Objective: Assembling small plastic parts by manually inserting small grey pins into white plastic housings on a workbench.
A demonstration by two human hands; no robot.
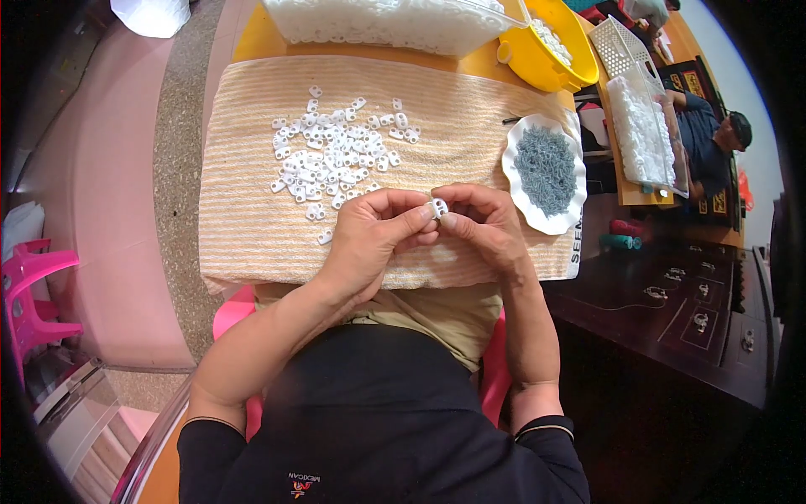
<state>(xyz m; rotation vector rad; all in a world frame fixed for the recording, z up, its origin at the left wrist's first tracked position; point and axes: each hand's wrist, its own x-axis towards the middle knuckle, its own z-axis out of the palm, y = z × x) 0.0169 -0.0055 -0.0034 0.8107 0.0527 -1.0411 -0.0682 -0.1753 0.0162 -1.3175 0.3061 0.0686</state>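
Observation:
Both hands meet above the near edge of a striped towel point(453, 126). A small white plastic piece with two dark holes point(440, 207) is pinched between them. My left hand point(378, 231) grips its left side with thumb and forefinger. From the other side, my right hand point(485, 220) holds it between thumb and fingertips. Whether a screw sits in the piece is too small to tell. Many similar white two-holed pieces point(332, 155) lie in a loose heap on the towel, left of my hands. Right of them, a white scalloped dish point(510, 172) holds a pile of small grey screws point(546, 168).
A clear bin point(369, 38) of white parts stands at the far edge, beside a yellow basin point(579, 71). Further right, a person point(709, 139) sits by another bin point(642, 126) of white parts. A dark cabinet point(655, 311) is at right, a pink stool point(38, 290) at left.

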